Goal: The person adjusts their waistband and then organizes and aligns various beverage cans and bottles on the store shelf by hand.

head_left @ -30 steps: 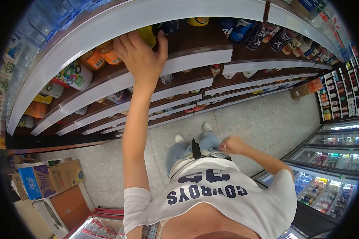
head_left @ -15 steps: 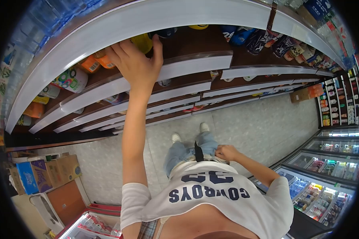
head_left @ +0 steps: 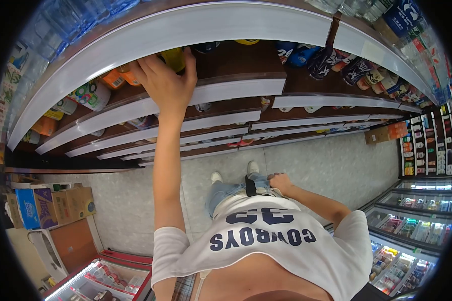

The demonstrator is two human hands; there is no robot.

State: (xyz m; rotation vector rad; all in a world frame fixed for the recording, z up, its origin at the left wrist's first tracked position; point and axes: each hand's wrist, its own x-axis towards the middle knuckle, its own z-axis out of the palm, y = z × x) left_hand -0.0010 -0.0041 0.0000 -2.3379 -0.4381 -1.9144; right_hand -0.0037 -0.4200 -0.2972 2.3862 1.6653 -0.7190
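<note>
My left hand (head_left: pixel 164 78) reaches up into a shelf, its fingers and thumb curved around a yellow drink container (head_left: pixel 174 59). The hand and the shelf edge above hide much of the container, so its exact kind does not show. Orange drink containers (head_left: pixel 114 79) stand just left of my fingers. To the right of my thumb sits a dark container (head_left: pixel 206 47), with another yellow one (head_left: pixel 247 42) farther along. By my waist, near the light blue jeans (head_left: pixel 258 179), is my right hand (head_left: pixel 281 183) with its fingers curled; anything inside them is hidden.
White-edged brown shelves (head_left: pixel 236 89) curve across in front of me, with dark bottles (head_left: pixel 319 62) at the right. Clear bottles (head_left: pixel 60 25) stand above. Cardboard boxes (head_left: pixel 68 205) are stacked at the left. Lit fridges (head_left: pixel 402 236) line the right; a red-rimmed freezer (head_left: pixel 110 273) stands lower left.
The whole view has shifted slightly. My left hand stays around the yellow container, which remains on the shelf. My right hand has moved slightly up and forward from my hip.
</note>
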